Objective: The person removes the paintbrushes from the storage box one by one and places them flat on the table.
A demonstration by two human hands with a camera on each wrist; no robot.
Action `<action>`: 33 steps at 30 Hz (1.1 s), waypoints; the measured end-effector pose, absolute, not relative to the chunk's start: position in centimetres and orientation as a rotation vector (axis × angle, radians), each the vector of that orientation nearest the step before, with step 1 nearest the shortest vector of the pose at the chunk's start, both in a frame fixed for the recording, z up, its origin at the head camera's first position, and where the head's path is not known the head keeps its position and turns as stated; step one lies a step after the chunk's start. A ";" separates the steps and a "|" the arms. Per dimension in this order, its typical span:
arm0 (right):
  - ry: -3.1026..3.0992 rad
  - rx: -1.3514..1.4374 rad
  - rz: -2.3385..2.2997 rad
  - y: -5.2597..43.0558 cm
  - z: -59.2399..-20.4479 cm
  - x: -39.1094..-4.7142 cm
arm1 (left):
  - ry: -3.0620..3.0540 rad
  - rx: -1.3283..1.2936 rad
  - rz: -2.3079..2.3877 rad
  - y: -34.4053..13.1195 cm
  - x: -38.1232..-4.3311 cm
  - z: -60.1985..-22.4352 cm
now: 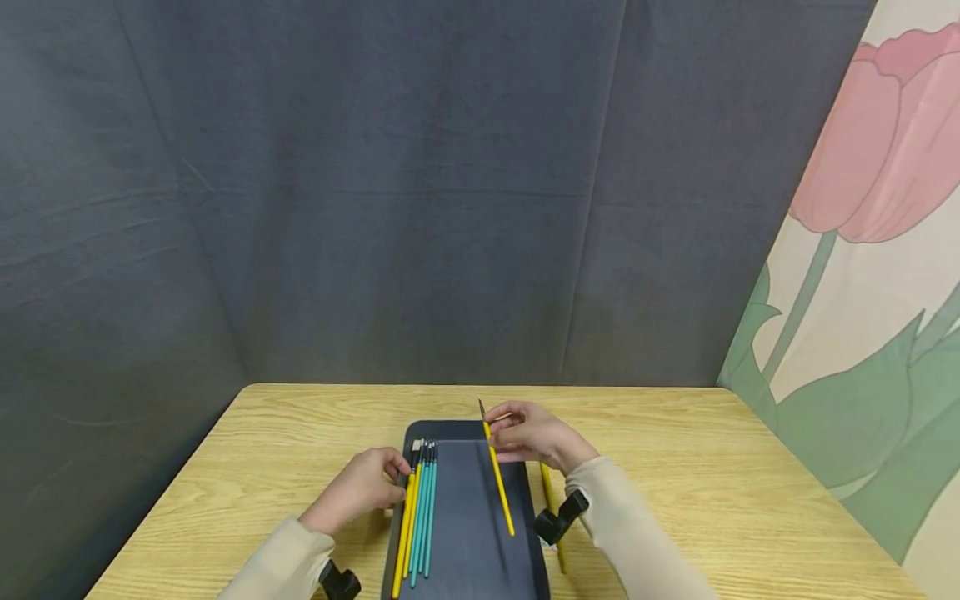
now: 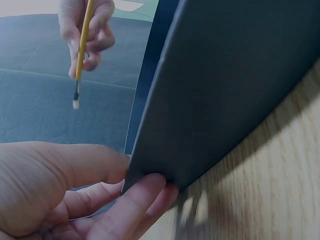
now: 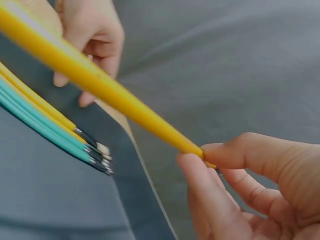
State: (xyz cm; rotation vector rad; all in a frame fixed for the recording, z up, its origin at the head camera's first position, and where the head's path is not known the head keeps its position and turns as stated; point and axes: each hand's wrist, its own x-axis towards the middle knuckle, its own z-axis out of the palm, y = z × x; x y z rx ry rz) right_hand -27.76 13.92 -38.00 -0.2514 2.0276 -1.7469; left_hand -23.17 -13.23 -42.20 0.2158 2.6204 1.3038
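My right hand (image 1: 536,432) pinches a yellow paintbrush (image 1: 499,479) near its dark ferrule, bristles up, above the right part of a dark tray (image 1: 465,533). The thumb and a finger meet on the handle in the right wrist view. At the tray's left edge, my left hand (image 1: 369,486) holds the rim; the left wrist view has thumb and fingers on either side of the tray wall (image 2: 225,90). Inside, along that edge, yellow paintbrushes (image 1: 405,533) lie beside several teal paintbrushes (image 1: 424,517), bristles toward the far end.
Right of the tray, another yellow stick-like handle (image 1: 562,560) lies on the wooden table (image 1: 675,467), partly hidden by the right wrist's black camera (image 1: 561,518). A dark cloth (image 1: 420,208) hangs behind the table, and a tulip-patterned panel (image 1: 862,292) stands at the right.
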 end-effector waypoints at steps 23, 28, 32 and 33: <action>2.137 -0.140 -1.782 21.3 -40.8 -28.4 | 2.618 0.243 1.320 -13.3 -23.0 -42.1; 2.209 -0.045 -1.747 21.9 -42.0 -28.6 | 2.624 0.252 1.321 -13.3 -23.0 -42.1; 2.243 -0.004 -1.711 22.1 -42.6 -28.6 | 2.625 0.245 1.314 -13.3 -23.1 -42.2; 2.240 -0.009 -1.707 22.2 -42.7 -28.6 | 2.623 0.245 1.313 -13.2 -23.1 -42.2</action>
